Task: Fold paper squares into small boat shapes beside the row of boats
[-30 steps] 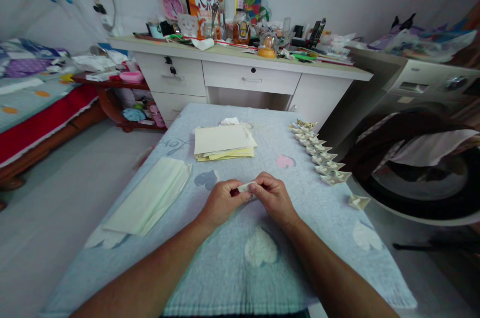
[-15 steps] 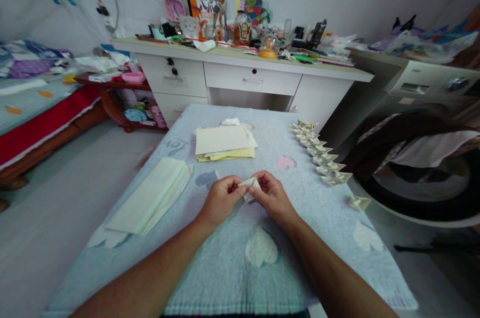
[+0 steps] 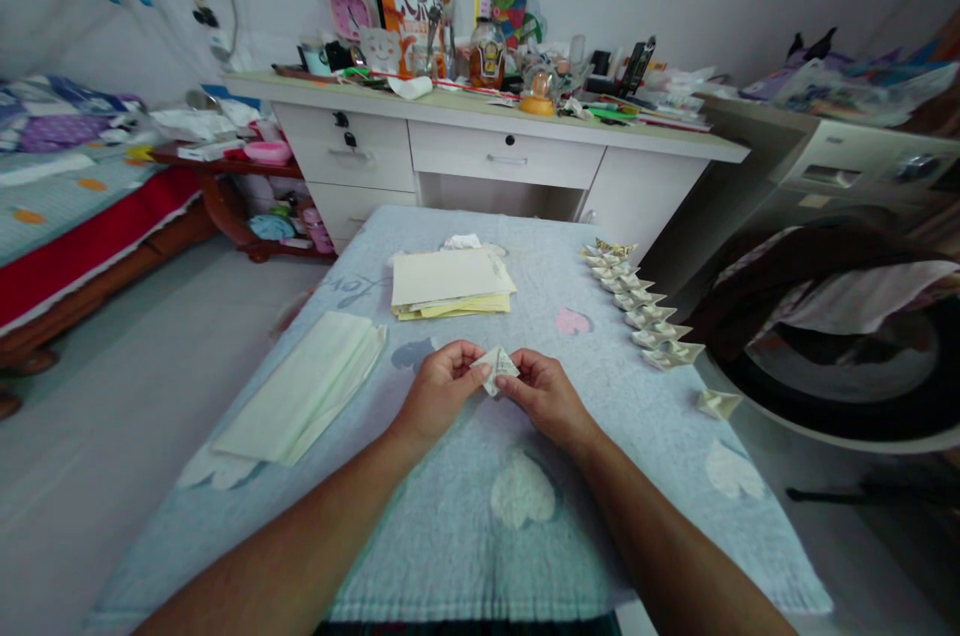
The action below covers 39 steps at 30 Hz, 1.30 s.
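A small piece of folded paper [image 3: 495,366], pale and diamond-shaped with faint print, is held over the middle of the cloth-covered table. My left hand [image 3: 448,384] pinches its left corner between thumb and fingers. On the opposite corner, my right hand [image 3: 546,396] has the same kind of pinch. Several folded paper boats [image 3: 651,316] stand in a row along the table's right side, and a single paper boat [image 3: 718,403] sits apart, nearer to me. Beyond my hands lies a stack of cream and yellow paper sheets [image 3: 450,278].
Long folded pale-green sheets [image 3: 304,391] lie on the left of the blue tablecloth [image 3: 420,556]. A cluttered white desk [image 3: 506,156] stands behind the table. To the right is a washing machine [image 3: 847,216] with cloth hanging from its door, and to the left a bed [image 3: 82,216].
The folded paper has turned and flattened into a diamond facing me, showing more of its surface. My hands have moved slightly apart, both still pinching it.
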Motion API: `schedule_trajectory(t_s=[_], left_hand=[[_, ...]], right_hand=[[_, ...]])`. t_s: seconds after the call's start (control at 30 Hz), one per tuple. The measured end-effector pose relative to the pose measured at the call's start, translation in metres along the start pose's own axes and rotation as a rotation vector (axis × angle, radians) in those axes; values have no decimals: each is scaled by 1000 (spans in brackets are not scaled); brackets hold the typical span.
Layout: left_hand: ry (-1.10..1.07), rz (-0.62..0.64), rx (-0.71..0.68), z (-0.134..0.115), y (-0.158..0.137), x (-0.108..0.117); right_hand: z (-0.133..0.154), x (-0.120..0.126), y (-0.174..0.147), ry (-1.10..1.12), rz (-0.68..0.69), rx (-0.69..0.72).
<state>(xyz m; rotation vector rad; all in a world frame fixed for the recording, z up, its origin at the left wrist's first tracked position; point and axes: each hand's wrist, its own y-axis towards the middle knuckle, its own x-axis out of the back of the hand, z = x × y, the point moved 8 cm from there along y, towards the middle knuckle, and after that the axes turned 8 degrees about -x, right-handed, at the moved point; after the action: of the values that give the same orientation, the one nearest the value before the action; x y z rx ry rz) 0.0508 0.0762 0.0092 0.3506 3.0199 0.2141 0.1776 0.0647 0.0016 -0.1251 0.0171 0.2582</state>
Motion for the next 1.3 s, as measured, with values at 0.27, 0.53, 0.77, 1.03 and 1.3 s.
schedule_trajectory(t_s=[0.27, 0.53, 0.77, 1.03, 1.3], left_hand=[[149, 34, -52, 3, 0, 0], [755, 203, -254, -8, -6, -14], [991, 261, -353, -15, -9, -16], [1003, 470, -376, -13, -9, -18], [1034, 509, -408, -16, -9, -20]], right_hand=[[-1, 10, 1, -19, -119, 52], [17, 8, -7, -782, -274, 153], [16, 7, -9, -1030, -279, 127], [22, 0, -15, -1022, -4, 218], [23, 1, -14, -1013, 25, 263]])
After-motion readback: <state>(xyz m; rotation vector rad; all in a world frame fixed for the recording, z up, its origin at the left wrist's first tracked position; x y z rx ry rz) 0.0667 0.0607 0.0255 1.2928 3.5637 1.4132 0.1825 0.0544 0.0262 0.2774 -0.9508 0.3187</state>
